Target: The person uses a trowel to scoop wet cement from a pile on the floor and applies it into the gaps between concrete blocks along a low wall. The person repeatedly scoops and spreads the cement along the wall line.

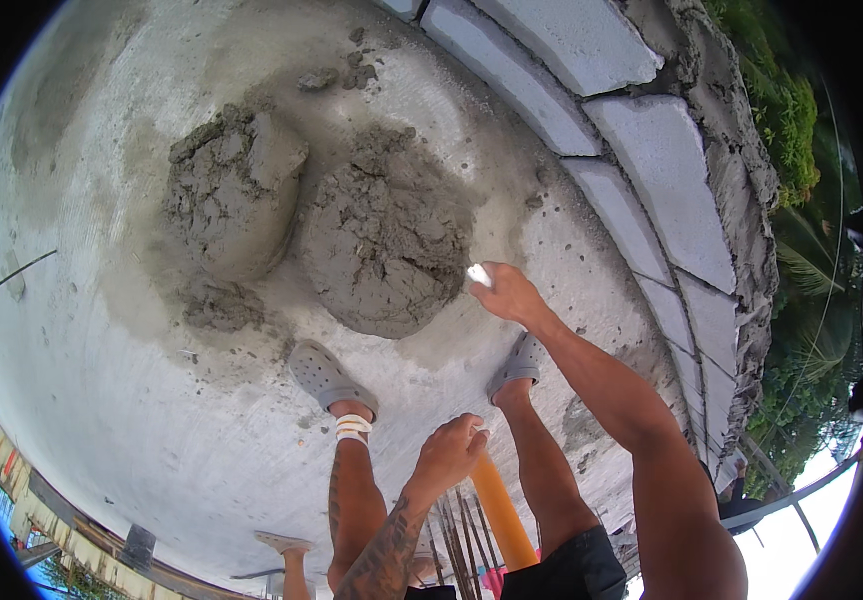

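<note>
- Concrete floor [151, 420]; pale block wall [666, 185] at right.
- Left mound [241, 200] and right mound [386, 245], mortar-like, at far side.
- Right hand [509, 297]: clamped on white object [478, 275], beside right mound.
- Left hand [443, 460]: curled at yellow pole [503, 510]; clamping cannot be told.
- Advised: firm hold, steady reach.

Obstacles: left mortar mound [236, 190], right mortar mound [386, 240], close together; block wall [661, 170], right. Free: concrete floor [71, 290] left of mounds; strip between right mound and wall.
</note>
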`<action>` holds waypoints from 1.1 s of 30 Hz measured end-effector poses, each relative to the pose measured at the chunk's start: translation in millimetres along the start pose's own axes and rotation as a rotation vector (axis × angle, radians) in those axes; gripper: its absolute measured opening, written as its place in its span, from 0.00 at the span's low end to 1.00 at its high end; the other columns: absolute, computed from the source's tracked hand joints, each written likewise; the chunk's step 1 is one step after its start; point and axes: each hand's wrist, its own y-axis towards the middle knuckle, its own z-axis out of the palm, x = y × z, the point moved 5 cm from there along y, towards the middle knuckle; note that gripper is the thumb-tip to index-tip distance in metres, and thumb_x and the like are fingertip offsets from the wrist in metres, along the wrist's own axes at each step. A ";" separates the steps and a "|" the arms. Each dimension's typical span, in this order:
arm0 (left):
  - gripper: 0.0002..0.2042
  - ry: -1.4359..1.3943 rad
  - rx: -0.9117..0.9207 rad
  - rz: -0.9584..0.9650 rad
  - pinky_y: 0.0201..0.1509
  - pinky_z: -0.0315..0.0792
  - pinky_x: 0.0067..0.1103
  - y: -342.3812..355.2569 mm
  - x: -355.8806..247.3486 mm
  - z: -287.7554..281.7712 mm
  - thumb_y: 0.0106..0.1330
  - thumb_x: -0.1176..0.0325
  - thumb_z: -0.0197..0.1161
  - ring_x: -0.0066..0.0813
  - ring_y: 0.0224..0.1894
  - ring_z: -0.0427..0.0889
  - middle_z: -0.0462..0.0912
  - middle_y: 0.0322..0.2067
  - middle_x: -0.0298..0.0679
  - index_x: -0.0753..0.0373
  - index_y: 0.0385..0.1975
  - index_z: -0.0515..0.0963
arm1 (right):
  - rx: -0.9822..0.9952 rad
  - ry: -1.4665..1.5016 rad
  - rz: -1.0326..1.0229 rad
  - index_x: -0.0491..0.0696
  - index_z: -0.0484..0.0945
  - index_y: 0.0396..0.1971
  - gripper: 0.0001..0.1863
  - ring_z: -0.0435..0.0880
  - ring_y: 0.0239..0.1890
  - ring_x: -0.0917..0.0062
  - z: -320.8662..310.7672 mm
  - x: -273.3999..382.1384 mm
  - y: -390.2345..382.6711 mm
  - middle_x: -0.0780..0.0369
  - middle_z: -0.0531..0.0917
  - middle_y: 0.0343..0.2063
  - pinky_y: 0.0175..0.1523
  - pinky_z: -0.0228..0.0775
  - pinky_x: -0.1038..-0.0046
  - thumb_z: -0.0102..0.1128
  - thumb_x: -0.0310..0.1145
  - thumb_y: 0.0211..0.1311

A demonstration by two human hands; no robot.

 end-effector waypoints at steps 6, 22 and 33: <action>0.13 -0.053 0.026 -0.022 0.50 0.78 0.34 6.6 4.7 -1.5 0.72 0.64 0.58 0.47 0.46 0.86 0.86 0.40 0.51 0.64 0.50 0.76 | -0.586 0.104 -0.007 0.41 0.79 0.42 0.16 0.84 0.35 0.48 33.9 41.5 -37.6 0.46 0.84 0.28 0.42 0.74 0.54 0.54 0.40 0.71; 0.12 -0.071 0.028 -0.017 0.49 0.78 0.35 3.7 -8.1 -15.6 0.71 0.65 0.59 0.47 0.46 0.86 0.86 0.40 0.50 0.63 0.49 0.76 | -0.405 0.150 0.322 0.40 0.79 0.39 0.25 0.80 0.43 0.40 21.2 -96.5 -69.8 0.38 0.82 0.35 0.46 0.73 0.49 0.42 0.47 0.76; 0.15 -0.008 0.028 -0.055 0.53 0.75 0.40 5.1 16.7 -4.6 0.70 0.60 0.57 0.50 0.47 0.84 0.86 0.41 0.50 0.63 0.50 0.75 | -0.040 0.238 0.060 0.39 0.80 0.39 0.30 0.81 0.38 0.50 1.5 34.7 32.5 0.46 0.82 0.31 0.48 0.71 0.57 0.42 0.55 0.75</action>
